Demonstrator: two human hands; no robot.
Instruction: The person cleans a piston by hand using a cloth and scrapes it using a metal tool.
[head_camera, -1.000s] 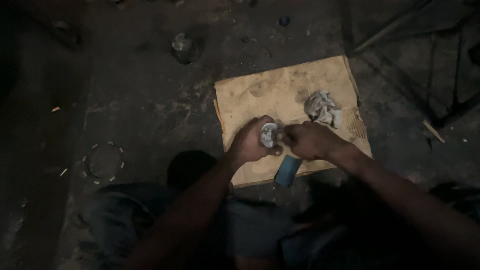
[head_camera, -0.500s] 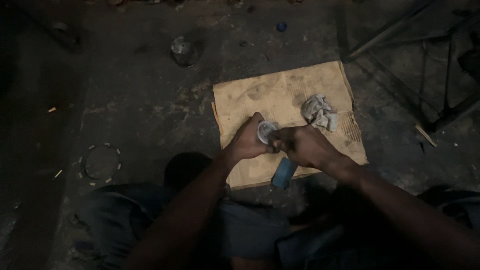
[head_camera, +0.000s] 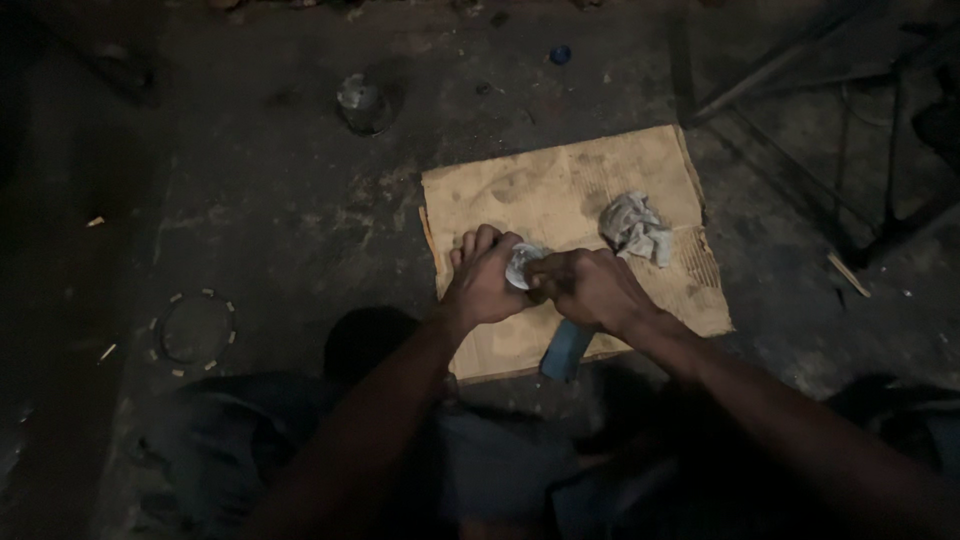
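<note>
A dark, stained concrete floor (head_camera: 270, 200) fills most of the view. On it lies a flat rectangular sheet of tan corrugated cardboard (head_camera: 545, 185), smudged with grey marks, its far edge tilted slightly. Below the sheet's near edge the person's dark trousers (head_camera: 480, 460) show. At the left, on the floor, sits a dark round disc ringed with small pale tabs (head_camera: 192, 330).

The left hand (head_camera: 483, 282) and the right hand (head_camera: 588, 288) meet over the middle of the cardboard, knuckles almost touching. Between them is a small round silvery metal part (head_camera: 521, 265): the left hand's fingers are curled tight around it, and the right hand is closed in a fist against its side, though what the right fingers pinch is hidden.

A crumpled grey-white rag (head_camera: 634, 228) lies on the cardboard just beyond the right hand. A flat blue rectangular piece (head_camera: 565, 350) rests at the sheet's near edge, under the right wrist. Farther off stand a small grey metal can (head_camera: 360, 102) and a tiny blue cap (head_camera: 560, 54).
</note>
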